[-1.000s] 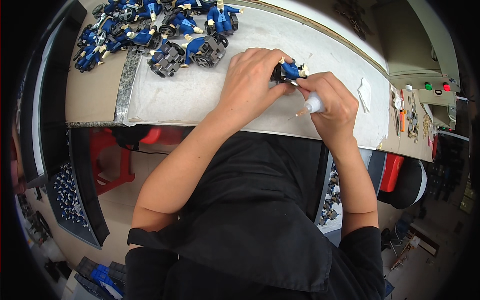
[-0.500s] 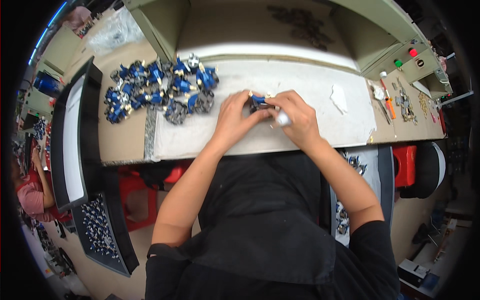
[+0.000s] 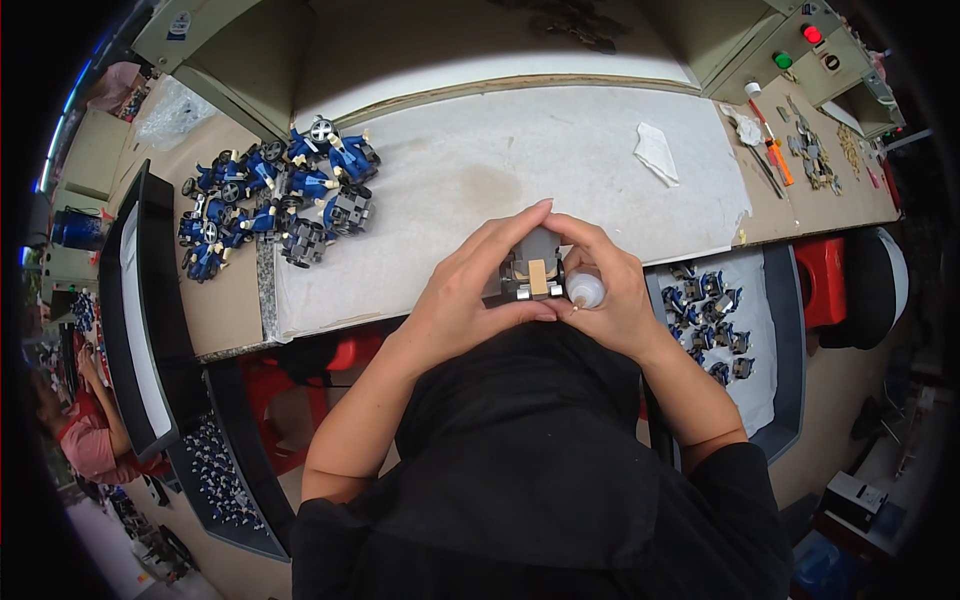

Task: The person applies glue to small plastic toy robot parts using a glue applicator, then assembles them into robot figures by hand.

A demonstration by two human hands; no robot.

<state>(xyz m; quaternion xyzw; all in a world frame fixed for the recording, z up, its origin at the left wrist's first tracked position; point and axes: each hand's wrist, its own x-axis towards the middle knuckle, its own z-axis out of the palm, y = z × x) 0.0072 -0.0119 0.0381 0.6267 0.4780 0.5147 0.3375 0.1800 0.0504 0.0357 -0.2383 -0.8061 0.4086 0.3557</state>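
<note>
Between my two hands, near the front edge of the table, is a small grey toy vehicle [image 3: 538, 277] with a tan block on its near side. My left hand [image 3: 462, 292] curls round the vehicle's left side, thumb along its near end. From the other side my right hand [image 3: 622, 290] grips it, the two index fingertips meeting above. A small white squeeze bottle [image 3: 585, 287] with a thin nozzle is also tucked into my right hand, nozzle pointing toward me. Fingers cover much of the vehicle. To the left lies a cluster of toy vehicles with blue figures [image 3: 262, 185].
At the right, a tray [image 3: 785, 350] holds several toy vehicles. A black tray [image 3: 185, 330] stands at the left, above a bin of small blue figures [image 3: 222, 475]. Crumpled white paper [image 3: 655, 155] and an orange-handled tool [image 3: 779, 163] lie on the table. A co-worker [image 3: 95, 430] sits far left.
Both hands have come closer to my body with the toy vehicle, and its grey and tan side now shows. The bottle's nozzle stays directed toward me. The whole view has shifted.
</note>
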